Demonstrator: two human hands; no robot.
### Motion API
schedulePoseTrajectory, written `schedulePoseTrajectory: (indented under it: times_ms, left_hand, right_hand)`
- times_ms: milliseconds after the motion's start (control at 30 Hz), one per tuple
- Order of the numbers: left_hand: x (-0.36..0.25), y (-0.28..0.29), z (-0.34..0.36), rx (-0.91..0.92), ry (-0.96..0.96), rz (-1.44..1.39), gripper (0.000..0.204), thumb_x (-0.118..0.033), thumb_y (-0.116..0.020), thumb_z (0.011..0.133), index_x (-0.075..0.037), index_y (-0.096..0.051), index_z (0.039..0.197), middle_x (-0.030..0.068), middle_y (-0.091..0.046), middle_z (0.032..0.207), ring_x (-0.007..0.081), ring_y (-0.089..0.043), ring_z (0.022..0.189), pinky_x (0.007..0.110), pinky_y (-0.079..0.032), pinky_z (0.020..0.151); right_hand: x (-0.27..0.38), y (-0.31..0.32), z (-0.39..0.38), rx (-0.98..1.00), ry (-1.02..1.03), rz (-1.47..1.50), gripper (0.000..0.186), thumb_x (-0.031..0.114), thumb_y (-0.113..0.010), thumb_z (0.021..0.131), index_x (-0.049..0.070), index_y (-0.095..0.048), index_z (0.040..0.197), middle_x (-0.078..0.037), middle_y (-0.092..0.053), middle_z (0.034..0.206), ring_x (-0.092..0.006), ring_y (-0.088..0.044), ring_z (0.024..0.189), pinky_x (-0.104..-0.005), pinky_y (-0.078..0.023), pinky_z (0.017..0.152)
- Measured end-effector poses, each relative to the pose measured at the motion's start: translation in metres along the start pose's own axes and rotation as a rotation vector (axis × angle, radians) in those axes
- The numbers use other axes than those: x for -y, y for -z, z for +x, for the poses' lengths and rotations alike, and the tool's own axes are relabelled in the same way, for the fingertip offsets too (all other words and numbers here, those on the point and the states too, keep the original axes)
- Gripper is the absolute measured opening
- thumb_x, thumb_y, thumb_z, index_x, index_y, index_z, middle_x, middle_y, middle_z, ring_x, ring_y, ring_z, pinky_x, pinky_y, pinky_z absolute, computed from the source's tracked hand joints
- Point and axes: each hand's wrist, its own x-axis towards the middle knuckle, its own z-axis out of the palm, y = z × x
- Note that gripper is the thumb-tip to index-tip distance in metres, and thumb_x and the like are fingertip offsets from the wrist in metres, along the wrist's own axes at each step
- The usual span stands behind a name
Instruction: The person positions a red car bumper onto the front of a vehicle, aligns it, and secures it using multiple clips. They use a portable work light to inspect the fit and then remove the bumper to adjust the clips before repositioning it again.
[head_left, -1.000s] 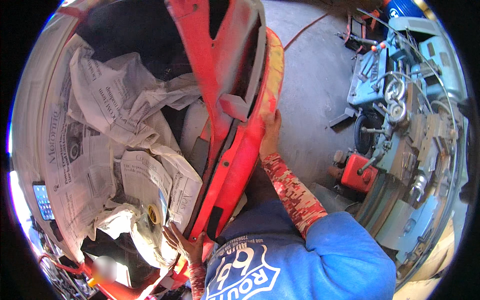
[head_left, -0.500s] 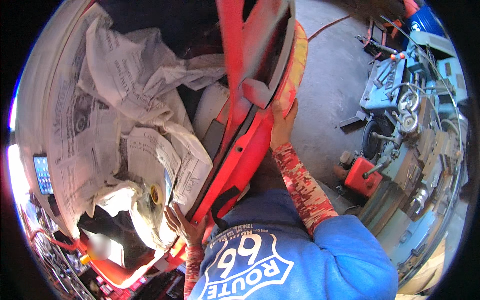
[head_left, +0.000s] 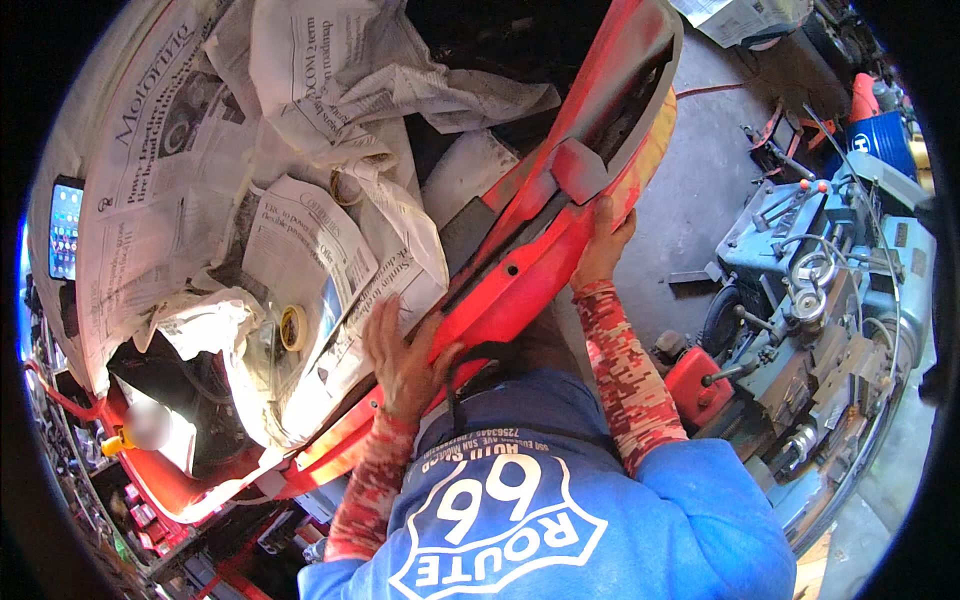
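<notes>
We rest our left hand (head_left: 405, 362), fingers spread, against the red panel (head_left: 500, 312), likely for support; our right hand (head_left: 604, 248) touches its outer edge, grip unclear. Newspaper (head_left: 312, 242) presumably provides masking.

A: Right side, what machinery?
B: Metalworking lathe (head_left: 750, 250), pale blue, bright handwheels (head_left: 806, 302), orange knobs (head_left: 803, 186) on its levers. Black wheel (head_left: 728, 322) beside it, partly hidden. Red container (head_left: 695, 388) near the wheel, lower in view.
A: Underfoot?
B: Grey concrete floor (head_left: 690, 250); thin red line (head_left: 712, 89) across its upper part, hose or cable unclear.
A: Upper right?
B: Blue drum (head_left: 880, 143); orange-red object (head_left: 863, 97) above, kind unclear.
A: Far left?
B: Smartphone (head_left: 65, 232), screen lit.
</notes>
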Motion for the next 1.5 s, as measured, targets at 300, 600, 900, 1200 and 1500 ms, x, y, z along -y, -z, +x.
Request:
schedulePoseTrajectory:
  times_ms: [300,600,900,1200,1500]
  left_hand:
    - [-0.034,-0.029,0.072,0.086,-0.13,-0.032,0.054,-0.048,-0.076,0.085,-0.017,-0.07,0.129,0.0213,-0.034,0.161,0.0426,-0.028,0.151,0.06,-0.019,0.121]
    - [-0.037,-0.033,0.072,0.107,-0.136,0.033,0.053,-0.046,-0.077,0.085,-0.017,-0.072,0.129,0.0229,-0.034,0.162,0.0439,-0.027,0.152,0.061,-0.017,0.122]
    - [-0.041,-0.036,0.079,0.136,-0.139,-0.024,0.049,-0.042,-0.078,0.084,-0.014,-0.075,0.124,0.0197,-0.039,0.161,0.0475,-0.025,0.152,0.064,-0.018,0.121]
    - [-0.048,-0.038,0.083,0.103,-0.067,-0.051,0.054,-0.043,-0.079,0.085,-0.012,-0.071,0.128,0.0242,-0.032,0.163,0.0494,-0.024,0.152,0.064,-0.02,0.121]
    - [-0.04,-0.039,0.091,0.044,-0.12,-0.055,0.068,-0.044,-0.077,0.084,-0.007,-0.059,0.137,0.0257,-0.036,0.16,0.0488,-0.034,0.146,0.061,-0.029,0.116]
  right_hand:
    - [-0.02,0.032,0.015,0.147,-0.135,0.208,0.083,0.059,-0.058,0.1,0.003,-0.029,0.155,-0.014,-0.047,0.148,-0.0264,-0.053,0.13,-0.0421,-0.044,0.112]
    - [-0.12,0.076,-0.014,0.148,-0.364,0.538,0.082,0.072,-0.032,0.102,0.01,-0.036,0.156,-0.008,-0.048,0.153,-0.0282,-0.051,0.137,-0.0477,-0.037,0.12]
    - [-0.165,0.04,-0.001,0.114,-0.52,0.551,0.08,0.071,-0.032,0.103,0.011,-0.038,0.154,-0.009,-0.049,0.152,-0.0287,-0.051,0.137,-0.0479,-0.037,0.119]
    - [-0.154,0.055,0.002,0.133,-0.572,0.488,0.078,0.071,-0.031,0.103,0.011,-0.04,0.153,-0.009,-0.05,0.151,-0.0293,-0.05,0.137,-0.0481,-0.037,0.119]
    - [-0.143,0.043,-0.002,0.188,-0.575,0.486,0.077,0.07,-0.03,0.103,0.012,-0.042,0.152,-0.01,-0.051,0.149,-0.0298,-0.05,0.138,-0.0482,-0.037,0.119]
